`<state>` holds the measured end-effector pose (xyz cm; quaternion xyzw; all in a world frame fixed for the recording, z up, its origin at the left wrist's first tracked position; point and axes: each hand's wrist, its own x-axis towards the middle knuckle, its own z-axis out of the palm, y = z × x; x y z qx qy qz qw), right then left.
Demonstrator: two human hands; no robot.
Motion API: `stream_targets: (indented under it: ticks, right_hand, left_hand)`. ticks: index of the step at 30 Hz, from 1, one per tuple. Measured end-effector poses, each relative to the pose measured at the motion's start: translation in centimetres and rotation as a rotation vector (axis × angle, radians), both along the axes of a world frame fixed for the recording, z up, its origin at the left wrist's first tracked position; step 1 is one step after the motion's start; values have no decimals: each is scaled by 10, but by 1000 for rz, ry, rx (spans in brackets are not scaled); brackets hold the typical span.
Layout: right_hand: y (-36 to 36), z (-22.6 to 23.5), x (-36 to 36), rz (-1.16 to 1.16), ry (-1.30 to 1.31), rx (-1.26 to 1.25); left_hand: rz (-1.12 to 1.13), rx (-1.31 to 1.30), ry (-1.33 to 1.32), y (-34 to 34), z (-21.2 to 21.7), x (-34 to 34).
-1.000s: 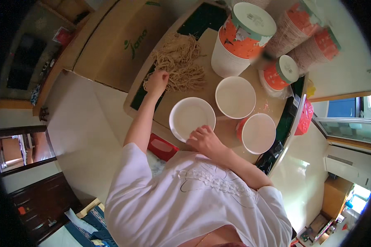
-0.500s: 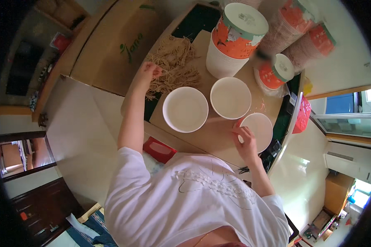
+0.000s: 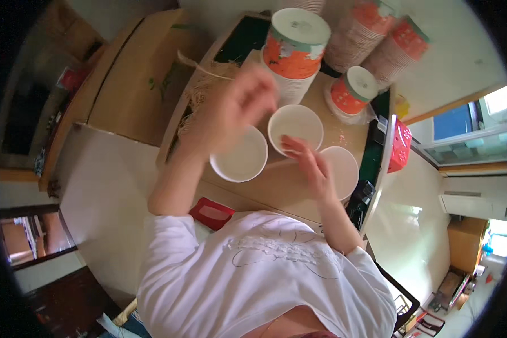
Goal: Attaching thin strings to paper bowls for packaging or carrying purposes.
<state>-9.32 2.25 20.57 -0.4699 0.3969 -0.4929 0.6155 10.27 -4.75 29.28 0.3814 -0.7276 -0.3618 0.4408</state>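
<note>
Two orange-banded cup stacks (image 3: 294, 53) behind white bowls (image 3: 296, 128).

Three white empty bowls stood upright in a row on the tabletop (image 3: 276, 186): left bowl (image 3: 239, 160), middle bowl (image 3: 296, 128), right bowl (image 3: 342, 169).

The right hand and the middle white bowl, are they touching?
Cannot tell. In the head view the right hand overlaps the middle white bowl at its rim, blurred.
</note>
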Motion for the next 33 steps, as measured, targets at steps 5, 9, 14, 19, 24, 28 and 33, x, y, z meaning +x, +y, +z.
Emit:
stream_targets:
  ticks: [5,9,14,19,24,28,33]
  right_hand:
    - [6,-5,-2,-122,-528,363]
    - [24,-6,-54,-214,-578,438]
    - [64,-21,-136,-156,-333,444]
    - [96,-57,-172,-6,155,377]
    - [127,-98,-179,212,62,429]
    - [126,-95,-179,63,17,290]
    - [131,-118,-169,0,374,-45]
  left_hand:
    - [-41,124,-170,62,-64,-61]
    - [-71,144,-107,93,-87,-91]
    - [-346,485,-225,133,-113,-126]
    - [-590,928,-250,158,-139,-162]
    - [-326,677,-269,152,-162,-166]
    - [-138,200,-387,127,-151,-184]
    - [-369,-176,-513,120,-143,-204]
